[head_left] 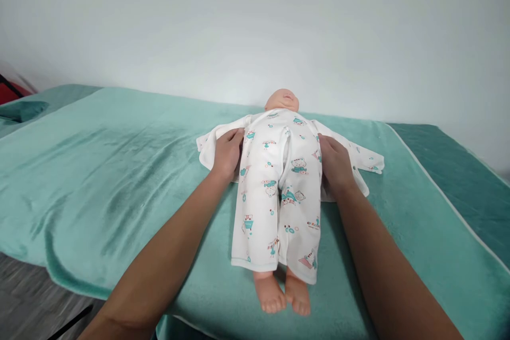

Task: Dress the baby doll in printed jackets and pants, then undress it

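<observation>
A baby doll lies on its back, head toward the wall and bare feet toward me. White printed trousers cover its legs and reach high up the torso. Under them a white printed top spreads out, its sleeves stretched to both sides. My left hand is closed on the left edge of the trousers near the waist, thumb on top. On the opposite edge, my right hand grips the trousers in the same way. Most fingers of both hands are hidden beneath the cloth or behind the hands.
A light green plush blanket covers the bed, wrinkled at the left. Darker green bedding shows at the right. A white wall rises behind the bed. Something red stands at the far left, and grey floor shows lower left.
</observation>
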Motion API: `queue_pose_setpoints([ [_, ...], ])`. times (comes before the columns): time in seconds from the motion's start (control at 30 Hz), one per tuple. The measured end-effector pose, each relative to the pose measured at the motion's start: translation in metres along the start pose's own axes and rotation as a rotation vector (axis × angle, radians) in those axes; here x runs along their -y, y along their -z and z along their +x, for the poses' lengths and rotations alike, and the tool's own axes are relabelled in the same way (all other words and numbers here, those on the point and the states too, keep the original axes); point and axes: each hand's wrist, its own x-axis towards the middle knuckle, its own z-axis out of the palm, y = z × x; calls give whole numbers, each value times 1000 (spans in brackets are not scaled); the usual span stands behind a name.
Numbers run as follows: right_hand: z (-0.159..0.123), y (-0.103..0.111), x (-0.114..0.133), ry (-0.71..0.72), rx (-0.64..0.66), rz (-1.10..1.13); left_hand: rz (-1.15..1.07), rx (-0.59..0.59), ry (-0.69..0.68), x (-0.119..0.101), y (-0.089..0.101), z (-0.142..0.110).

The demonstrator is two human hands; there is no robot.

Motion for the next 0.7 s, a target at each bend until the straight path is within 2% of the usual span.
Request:
queue_pose_setpoints([
  [0.07,6,0,1,86,-158,-133,40,-22,-109,-4,-4,6],
  [0.13,14,-4,4,175,-237,-135,96,2,-213,-10,-11,18],
  [0.17,19,-7,5,218,-219,-105,126,31,-245,-13,-15,26],
  [0.23,27,-15,5,251,-100,-29,179,108,-261,-15,-23,44],
  [0.33,34,-22,3,191,68,31,218,244,-193,-13,-29,69],
  [0.47,33,-22,0,146,84,48,208,350,-71,-8,-28,82],
  [0.63,30,-19,-1,144,137,69,300,140,-94,-3,-30,83],
  [0.7,27,-18,-1,133,166,88,294,134,-108,-1,-30,80],
])
